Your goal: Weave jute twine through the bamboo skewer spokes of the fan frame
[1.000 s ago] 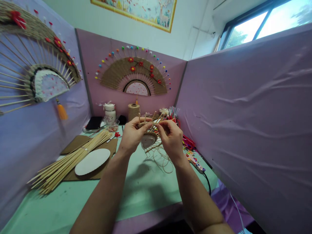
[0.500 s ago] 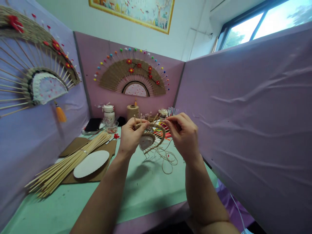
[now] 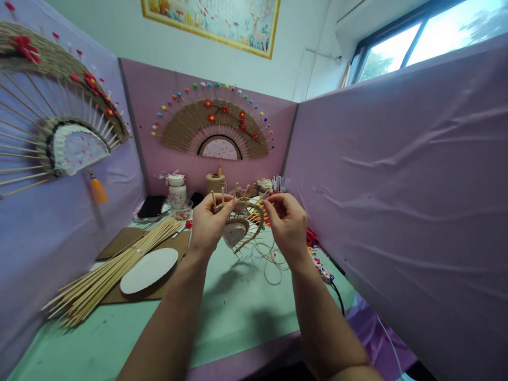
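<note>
Above the table, my left hand (image 3: 208,225) is closed on the edge of a small half-round fan (image 3: 261,225) of thin sticks woven with twine. A whitish half-disc (image 3: 234,233) sits at the fan's centre, and bare stick ends poke up past my fingers. At the fan's right side, my right hand (image 3: 289,225) pinches the twine with thumb and forefinger; the strand itself is mostly hidden by the fingers. Loose loops of twine (image 3: 273,278) lie on the table below and right of the fan.
On the left, a bundle of sticks (image 3: 115,270) and a white oval card (image 3: 150,271) lie over brown cardboard (image 3: 174,275). A bottle (image 3: 177,188), a phone (image 3: 151,207) and a twine spool (image 3: 215,183) stand behind. A purple partition (image 3: 397,185) borders the right; finished fans (image 3: 178,127) hang on the partitions.
My right hand has moved left, closer to the fan and my left hand. The left hand with the fan has shifted slightly left. Coloured items right of my right forearm now show.
</note>
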A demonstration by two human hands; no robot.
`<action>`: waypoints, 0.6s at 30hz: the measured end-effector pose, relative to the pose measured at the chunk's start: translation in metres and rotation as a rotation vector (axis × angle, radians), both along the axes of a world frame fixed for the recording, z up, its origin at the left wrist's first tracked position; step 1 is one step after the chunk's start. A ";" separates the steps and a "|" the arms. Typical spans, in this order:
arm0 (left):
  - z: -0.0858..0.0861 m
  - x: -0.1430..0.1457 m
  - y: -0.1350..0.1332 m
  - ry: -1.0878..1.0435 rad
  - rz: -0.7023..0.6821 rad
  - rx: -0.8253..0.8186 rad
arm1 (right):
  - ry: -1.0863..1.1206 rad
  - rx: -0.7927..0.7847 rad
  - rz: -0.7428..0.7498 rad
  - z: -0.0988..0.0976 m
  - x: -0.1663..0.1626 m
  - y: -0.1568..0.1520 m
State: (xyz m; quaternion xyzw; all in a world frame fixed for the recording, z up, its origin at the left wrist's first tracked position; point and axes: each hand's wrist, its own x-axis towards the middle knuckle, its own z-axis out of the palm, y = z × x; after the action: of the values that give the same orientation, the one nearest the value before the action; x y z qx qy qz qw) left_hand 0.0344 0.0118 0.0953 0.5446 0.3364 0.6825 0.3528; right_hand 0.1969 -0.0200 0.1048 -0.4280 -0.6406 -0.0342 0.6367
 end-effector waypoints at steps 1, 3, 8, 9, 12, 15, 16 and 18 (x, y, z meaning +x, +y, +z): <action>0.001 -0.001 0.000 -0.019 -0.034 0.007 | 0.044 -0.067 0.040 -0.007 0.000 0.003; 0.003 -0.003 -0.001 -0.029 -0.123 0.009 | 0.119 -0.181 0.115 -0.017 0.001 0.009; 0.008 -0.012 -0.005 0.059 -0.218 -0.045 | 0.209 -0.236 0.178 -0.022 -0.003 0.012; 0.009 -0.013 -0.006 0.078 -0.204 -0.037 | 0.210 -0.232 0.180 -0.022 -0.004 0.011; 0.010 -0.016 -0.007 0.127 -0.145 0.014 | 0.209 -0.230 0.192 -0.022 -0.006 0.008; 0.010 -0.018 -0.007 0.163 -0.130 0.036 | 0.205 -0.229 0.206 -0.023 -0.008 0.006; 0.010 -0.019 -0.007 0.171 -0.130 0.036 | 0.200 -0.226 0.208 -0.024 -0.009 0.006; 0.011 -0.019 -0.007 0.173 -0.122 0.045 | 0.187 -0.222 0.208 -0.024 -0.010 0.005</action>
State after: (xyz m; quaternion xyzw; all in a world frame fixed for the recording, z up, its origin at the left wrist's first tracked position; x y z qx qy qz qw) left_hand 0.0152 0.0046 0.1062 0.6289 0.3162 0.6174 0.3510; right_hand 0.1872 -0.0148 0.0807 -0.4284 -0.6192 0.1426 0.6424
